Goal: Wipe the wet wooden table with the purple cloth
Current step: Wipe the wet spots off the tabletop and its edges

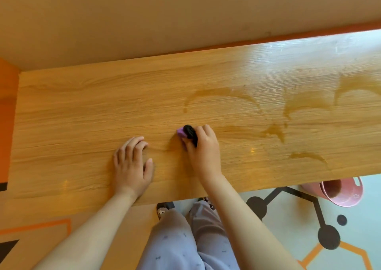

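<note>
The right hand (pixel 203 152) hides most of the purple cloth (pixel 181 133); the table (pixel 82 104) is cropped at right.

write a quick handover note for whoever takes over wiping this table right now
Left hand: open, flat on the wooden table, holds nothing.
Right hand: fingers curled round the purple cloth, pressed on the table near the middle.
Done: the left part looks dry.
Left: wet streaks in the middle and across the right side; wipe them.
A pink bucket is on the floor below the table's right end.
</note>
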A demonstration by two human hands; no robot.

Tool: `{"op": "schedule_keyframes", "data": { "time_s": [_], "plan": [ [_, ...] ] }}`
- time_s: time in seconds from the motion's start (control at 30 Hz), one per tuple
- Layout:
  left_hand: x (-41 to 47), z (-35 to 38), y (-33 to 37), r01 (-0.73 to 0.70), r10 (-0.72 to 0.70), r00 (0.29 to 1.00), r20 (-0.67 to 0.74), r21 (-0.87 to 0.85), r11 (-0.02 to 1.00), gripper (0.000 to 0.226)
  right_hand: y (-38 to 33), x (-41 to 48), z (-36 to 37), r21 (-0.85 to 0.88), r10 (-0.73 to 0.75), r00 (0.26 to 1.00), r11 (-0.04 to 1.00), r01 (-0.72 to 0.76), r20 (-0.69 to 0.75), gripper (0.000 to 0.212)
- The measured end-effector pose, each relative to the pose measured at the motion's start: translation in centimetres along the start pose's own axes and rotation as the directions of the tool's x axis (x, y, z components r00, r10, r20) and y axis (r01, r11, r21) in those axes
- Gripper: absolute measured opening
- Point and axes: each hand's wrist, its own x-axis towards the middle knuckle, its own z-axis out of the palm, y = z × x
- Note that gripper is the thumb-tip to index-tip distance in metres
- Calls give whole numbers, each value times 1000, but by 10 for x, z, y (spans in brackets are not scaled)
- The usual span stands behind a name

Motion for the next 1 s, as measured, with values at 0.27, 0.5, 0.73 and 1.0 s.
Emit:
{"op": "schedule_keyframes", "data": {
  "time_s": [0.27,0.5,0.73,1.0],
  "plan": [
    [0,-2,1,16,-16,1000,-8,-22,1000,42,84,28,-104,-113,203,949,965,-235,-243,22],
    [1,-2,1,20,-20,1000,12,-40,999,41,10,18,-15,-105,57,998,993,-60,-31,19],
    [3,-3,2,25,-25,1000,12,-47,999,43,-14,57,14,-108,-52,999,993,50,-13,23],
    [3,0,1,23,-22,1000,3,-72,997,41,67,103,-71,-123,205,941,962,-245,-267,19]
  ]
}}
